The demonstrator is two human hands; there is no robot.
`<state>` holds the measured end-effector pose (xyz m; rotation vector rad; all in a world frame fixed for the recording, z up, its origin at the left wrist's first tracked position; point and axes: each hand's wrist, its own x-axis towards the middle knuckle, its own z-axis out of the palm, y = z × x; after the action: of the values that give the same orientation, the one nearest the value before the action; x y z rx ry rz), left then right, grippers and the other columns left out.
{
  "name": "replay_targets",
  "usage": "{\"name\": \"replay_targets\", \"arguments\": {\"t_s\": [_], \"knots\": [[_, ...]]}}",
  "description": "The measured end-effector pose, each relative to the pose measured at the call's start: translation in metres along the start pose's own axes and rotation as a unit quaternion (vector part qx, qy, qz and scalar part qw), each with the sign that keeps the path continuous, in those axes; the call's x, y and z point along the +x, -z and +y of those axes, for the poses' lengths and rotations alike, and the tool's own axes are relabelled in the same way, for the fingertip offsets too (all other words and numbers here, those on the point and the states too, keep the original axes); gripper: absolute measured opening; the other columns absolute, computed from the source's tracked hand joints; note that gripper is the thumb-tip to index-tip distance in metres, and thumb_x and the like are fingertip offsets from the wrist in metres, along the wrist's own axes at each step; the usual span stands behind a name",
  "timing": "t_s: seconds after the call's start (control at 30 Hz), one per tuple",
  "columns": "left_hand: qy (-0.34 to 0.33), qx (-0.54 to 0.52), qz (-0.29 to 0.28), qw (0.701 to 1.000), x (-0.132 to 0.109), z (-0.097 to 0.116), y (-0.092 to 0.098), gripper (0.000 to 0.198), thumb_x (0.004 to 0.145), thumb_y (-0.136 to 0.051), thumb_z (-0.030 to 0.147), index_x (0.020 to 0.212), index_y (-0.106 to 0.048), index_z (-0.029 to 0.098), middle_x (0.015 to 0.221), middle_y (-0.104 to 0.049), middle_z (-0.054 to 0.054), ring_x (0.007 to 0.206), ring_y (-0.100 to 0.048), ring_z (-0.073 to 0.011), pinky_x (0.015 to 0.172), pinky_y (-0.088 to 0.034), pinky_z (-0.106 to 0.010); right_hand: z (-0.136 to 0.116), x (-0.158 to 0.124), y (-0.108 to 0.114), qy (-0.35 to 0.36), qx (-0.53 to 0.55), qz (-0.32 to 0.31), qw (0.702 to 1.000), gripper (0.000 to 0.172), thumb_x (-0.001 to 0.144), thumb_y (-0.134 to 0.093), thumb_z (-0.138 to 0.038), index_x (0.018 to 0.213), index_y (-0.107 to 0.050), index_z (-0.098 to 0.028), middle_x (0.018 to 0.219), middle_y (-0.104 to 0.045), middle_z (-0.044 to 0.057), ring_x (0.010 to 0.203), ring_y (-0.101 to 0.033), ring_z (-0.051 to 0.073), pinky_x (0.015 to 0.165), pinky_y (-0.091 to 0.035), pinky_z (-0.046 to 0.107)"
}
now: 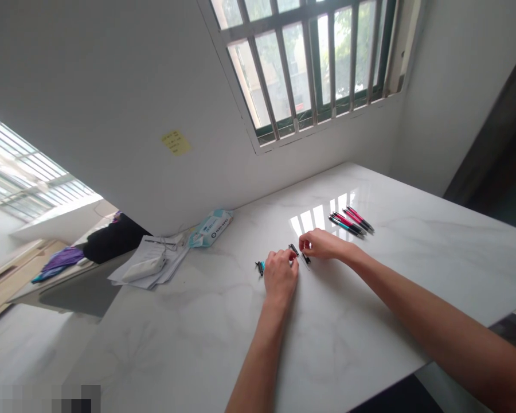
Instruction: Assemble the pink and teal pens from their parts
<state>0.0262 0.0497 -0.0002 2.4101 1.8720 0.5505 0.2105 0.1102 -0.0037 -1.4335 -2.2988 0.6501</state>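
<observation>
My left hand [281, 271] rests on the white marbled table with its fingers curled in. What it holds, if anything, is hidden beneath it. By its left side lie small black and teal pen parts [260, 268]. My right hand [321, 244] is a little farther away, thumb and fingers drawn together in a pinch whose content is too small to make out. Between the hands are a black pen piece [293, 249], another short black piece [306, 258] and a thin refill-like rod [303, 264]. Several red, teal and black pens [350, 222] lie side by side beyond my right hand.
On the table's left, a blue-and-white wipes pack [211, 228] stands near the wall beside papers [144, 261] with a white object [144, 268] and cable. A barred window [309, 63] and a yellow note [176, 142] are on the wall. The table's front edge is close to my forearms.
</observation>
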Motion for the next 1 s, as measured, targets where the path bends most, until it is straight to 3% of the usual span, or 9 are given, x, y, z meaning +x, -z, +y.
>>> {"name": "replay_targets", "arguments": {"t_s": [0.6, 0.77, 0.87, 1.0], "knots": [[0.014, -0.002, -0.002, 1.000, 0.005, 0.002, -0.002, 0.019, 0.094, -0.062, 0.019, 0.105, -0.075, 0.028, 0.100, -0.080, -0.002, 0.096, -0.066, -0.0249, 0.089, -0.046, -0.036, -0.003, 0.001, -0.004, 0.030, 0.022, -0.002, 0.999, 0.016, 0.086, -0.068, -0.020, 0.100, -0.075, -0.023, 0.095, -0.080, 0.002, 0.078, -0.070, 0.017, 0.063, -0.042, 0.024], [0.012, -0.008, 0.022, 1.000, 0.005, -0.001, 0.002, 0.018, 0.093, -0.064, 0.021, 0.107, -0.074, 0.026, 0.105, -0.079, -0.003, 0.099, -0.065, -0.0254, 0.092, -0.046, -0.036, 0.010, 0.003, 0.007, -0.024, -0.004, 0.097, 0.995, 0.013, 0.092, -0.064, -0.022, 0.100, -0.074, -0.022, 0.094, -0.079, 0.004, 0.077, -0.070, 0.018, 0.066, -0.044, 0.026], [0.021, -0.019, 0.040, 0.999, 0.005, -0.008, 0.006, 0.018, 0.095, -0.062, 0.023, 0.108, -0.073, 0.026, 0.103, -0.079, -0.004, 0.098, -0.066, -0.0250, 0.092, -0.047, -0.036, 0.030, 0.004, 0.018, -0.094, -0.056, 0.182, 0.977, 0.020, 0.093, -0.059, -0.018, 0.104, -0.075, -0.021, 0.101, -0.079, 0.006, 0.087, -0.071, 0.021, 0.072, -0.047, 0.028], [0.039, -0.040, 0.070, 0.996, 0.004, -0.021, 0.013, 0.020, 0.095, -0.059, 0.022, 0.107, -0.074, 0.026, 0.100, -0.079, -0.003, 0.095, -0.066, -0.0246, 0.094, -0.048, -0.037, 0.058, 0.004, 0.025, -0.181, -0.105, 0.242, 0.947, 0.027, 0.092, -0.058, -0.015, 0.112, -0.075, -0.021, 0.113, -0.076, 0.010, 0.100, -0.071, 0.025, 0.083, -0.051, 0.032]]}}
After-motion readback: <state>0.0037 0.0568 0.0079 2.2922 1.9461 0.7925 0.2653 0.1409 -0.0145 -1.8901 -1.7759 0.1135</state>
